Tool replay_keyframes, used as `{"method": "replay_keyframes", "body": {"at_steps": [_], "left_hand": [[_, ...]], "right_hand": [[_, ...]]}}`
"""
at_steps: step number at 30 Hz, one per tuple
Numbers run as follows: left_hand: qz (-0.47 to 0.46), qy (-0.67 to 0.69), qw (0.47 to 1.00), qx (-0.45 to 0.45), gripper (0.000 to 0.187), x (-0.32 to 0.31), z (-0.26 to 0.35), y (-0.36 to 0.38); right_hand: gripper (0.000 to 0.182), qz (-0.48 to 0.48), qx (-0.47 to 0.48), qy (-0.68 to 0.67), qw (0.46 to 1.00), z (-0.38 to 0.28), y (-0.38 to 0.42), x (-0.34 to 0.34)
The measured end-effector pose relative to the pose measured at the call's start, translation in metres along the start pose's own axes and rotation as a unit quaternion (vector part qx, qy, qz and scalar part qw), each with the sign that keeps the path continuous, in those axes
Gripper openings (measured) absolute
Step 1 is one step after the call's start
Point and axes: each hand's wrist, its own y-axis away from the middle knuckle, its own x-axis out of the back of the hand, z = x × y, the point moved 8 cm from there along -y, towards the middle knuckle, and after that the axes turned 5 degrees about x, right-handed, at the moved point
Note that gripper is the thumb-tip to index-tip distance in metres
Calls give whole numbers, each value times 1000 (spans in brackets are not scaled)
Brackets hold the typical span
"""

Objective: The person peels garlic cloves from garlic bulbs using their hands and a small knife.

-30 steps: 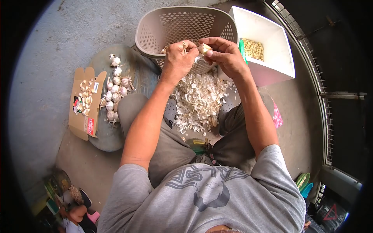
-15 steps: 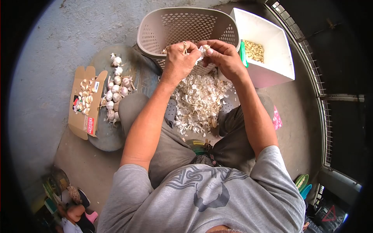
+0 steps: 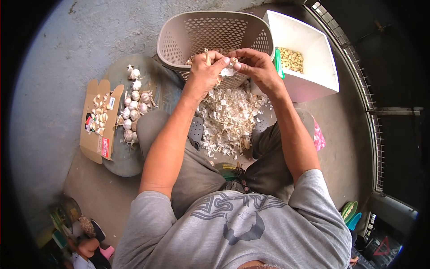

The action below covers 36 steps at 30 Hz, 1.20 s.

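Note:
My left hand is closed at the front rim of the brown perforated basket, around part of a garlic bulb whose dry stalk sticks up between the fingers. Facing it, my right hand pinches a small garlic clove between thumb and fingertips. Loose white skin hangs between the two hands. More garlic pieces lie inside the basket, partly hidden behind my hands. Below, between my feet, spreads a heap of papery garlic skins.
Whole garlic bulbs and an opened cardboard box holding cloves rest on a round grey surface at left. A white foam box contains peeled cloves; a green-handled item leans there. Another person sits lower left.
My hands have turned slightly, and the stalk in my left hand stands higher. The white skin between them hangs lower. The view has shifted a little.

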Motion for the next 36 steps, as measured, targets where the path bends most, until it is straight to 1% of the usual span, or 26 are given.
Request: {"method": "replay_keyframes", "body": {"at_steps": [1,2,4,5,7,8,10,11,12,14,15,18,22,25,28,31,33,34,36], "left_hand": [[-6,19,1000,5,21,0,-2,-1],[-10,-27,1000,5,20,-1,-3,-1],[-16,-119,993,5,19,-4,0,-1],[-43,-166,985,15,19,-9,-2,1],[-97,-257,961,35,18,-22,-1,8],[-91,-227,970,11,19,-23,3,10],[-79,-167,982,-37,21,-27,7,11],[-61,-121,990,-44,24,-25,5,8],[-61,-86,994,-19,24,-22,4,6],[-60,-16,998,30,25,-13,2,4],[-58,7,998,22,20,-12,0,2],[-28,6,999,30,18,-8,-11,0],[-16,-33,999,34,16,-6,-11,0],[-11,-31,999,34,16,-7,-5,2],[-9,-9,999,30,15,-9,-4,2],[-7,-18,1000,11,14,-9,-9,-1],[-4,-33,999,-7,13,-6,-8,-1],[2,-76,997,-7,12,-5,-7,-1],[15,-161,987,-7,10,-1,-4,-2]], "right_hand": [[31,-2,3,-5,1000,-1,-1,-1],[31,-4,6,-10,1000,-2,-2,-1],[31,-11,-25,-37,999,2,0,6],[31,-16,-40,-51,998,3,1,9],[33,-14,-24,-104,994,-5,0,9],[33,-13,-16,-129,991,-9,0,10],[36,-18,-19,-114,993,-3,0,14],[37,-21,-17,-115,993,1,1,15],[38,-24,-16,-115,993,-1,0,13],[36,-29,-16,-65,997,-5,0,8],[36,-32,-16,-41,999,-8,0,4],[37,-27,-30,76,996,-2,1,0],[38,9,-36,66,997,-5,2,1],[39,31,-29,123,991,-7,2,8],[39,26,1,183,983,-3,0,12],[38,8,16,145,989,-1,1,5],[36,4,-17,92,996,-5,2,4],[35,3,-33,67,997,-7,2,3],[35,15,-37,18,999,-9,3,9]]}}
